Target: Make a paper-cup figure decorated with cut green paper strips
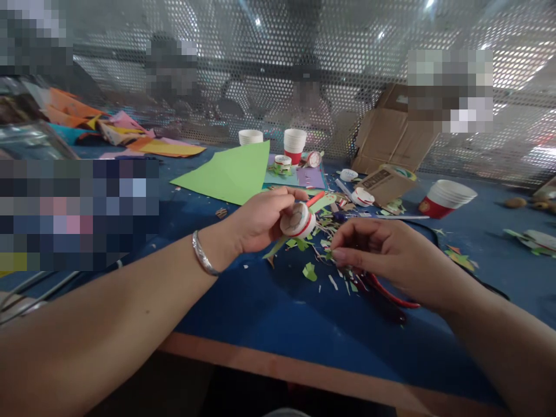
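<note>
My left hand point(260, 215) grips a short cut-off paper cup bottom point(299, 221), white with a red band and a drawn shape on its round face. Green paper strips stick out around it. My right hand point(384, 246) is closed in a pinch to the right of it, just over the paper scraps point(309, 271); a small green bit shows at its fingertips, but I cannot tell whether it is held. Under the right hand lies a tool with red curved handles point(393, 294), mostly covered.
Behind lie a large green paper sheet point(230, 172), stacked paper cups point(294, 145) and other cup-bottom paper turtles point(282, 164). To the right are a tipped cup stack point(447, 198) and cardboard point(382, 136). Orange and yellow papers point(169, 147) lie far left. The blue table's edge point(278, 368) is in front.
</note>
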`<state>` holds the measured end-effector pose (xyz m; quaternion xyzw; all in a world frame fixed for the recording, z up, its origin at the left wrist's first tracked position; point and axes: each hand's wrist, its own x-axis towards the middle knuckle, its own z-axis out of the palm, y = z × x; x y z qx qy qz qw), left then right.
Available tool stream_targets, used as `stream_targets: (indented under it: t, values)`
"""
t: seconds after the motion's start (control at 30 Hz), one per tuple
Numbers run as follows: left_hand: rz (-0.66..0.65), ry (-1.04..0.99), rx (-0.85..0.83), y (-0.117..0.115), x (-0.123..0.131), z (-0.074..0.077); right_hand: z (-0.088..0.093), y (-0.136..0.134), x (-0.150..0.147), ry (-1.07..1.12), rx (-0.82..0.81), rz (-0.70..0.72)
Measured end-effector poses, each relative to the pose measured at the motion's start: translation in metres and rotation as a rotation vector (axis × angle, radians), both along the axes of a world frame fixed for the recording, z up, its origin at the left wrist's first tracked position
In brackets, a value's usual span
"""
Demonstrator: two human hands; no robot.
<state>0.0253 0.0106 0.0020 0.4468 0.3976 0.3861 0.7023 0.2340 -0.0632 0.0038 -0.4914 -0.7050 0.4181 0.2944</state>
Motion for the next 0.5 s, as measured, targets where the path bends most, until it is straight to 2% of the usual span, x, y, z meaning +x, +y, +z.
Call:
stream_targets:
  t: [0.13, 0.27, 0.4, 0.5]
  values:
    - [-0.108, 0.040, -0.029, -0.003, 0.000, -0.001, 0.001, -0.002, -0.002, 0.094, 0.082, -0.094]
    - [-0.155, 0.040, -0.052, -0.005, 0.000, -0.003, 0.002, -0.002, -0.005, 0.178, 0.113, -0.196]
    - [-0.200, 0.027, -0.054, -0.007, 0.000, -0.004, 0.003, -0.002, -0.008, 0.214, 0.126, -0.223]
    - [-0.186, -0.013, -0.041, -0.007, 0.001, -0.006, 0.002, -0.002, -0.010, 0.205, 0.134, -0.227]
